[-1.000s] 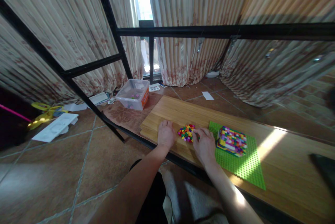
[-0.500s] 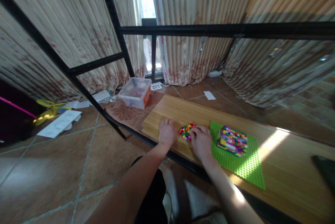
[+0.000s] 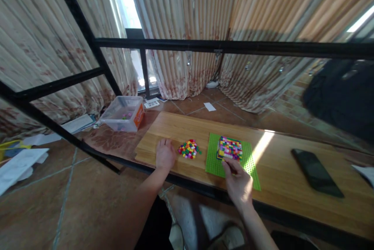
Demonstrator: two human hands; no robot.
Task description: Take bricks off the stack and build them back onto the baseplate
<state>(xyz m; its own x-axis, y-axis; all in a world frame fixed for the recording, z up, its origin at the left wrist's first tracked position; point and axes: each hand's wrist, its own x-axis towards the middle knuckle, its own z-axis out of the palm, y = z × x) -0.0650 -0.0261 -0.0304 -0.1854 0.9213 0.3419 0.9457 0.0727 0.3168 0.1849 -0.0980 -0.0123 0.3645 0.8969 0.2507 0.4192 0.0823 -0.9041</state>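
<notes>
My left hand (image 3: 164, 154) rests on the wooden board (image 3: 181, 125), fingers curled, just left of a small pile of coloured bricks (image 3: 189, 149). My right hand (image 3: 238, 180) hovers over the near part of the green baseplate (image 3: 212, 156), its fingertips pinched together right in front of the multicoloured brick block (image 3: 229, 148) that stands on the plate. Whatever the fingers pinch is too small to name.
A clear plastic tub (image 3: 122, 113) with an orange label sits on the floor at the left. A black phone (image 3: 316, 172) lies on the board at the right. Black metal bars (image 3: 233, 46) cross in front of curtains. Papers (image 3: 20, 162) lie on the tiled floor.
My right hand has left the loose brick pile and moved right to the near side of the brick block on the baseplate. The view has swung to the right, bringing the phone into sight.
</notes>
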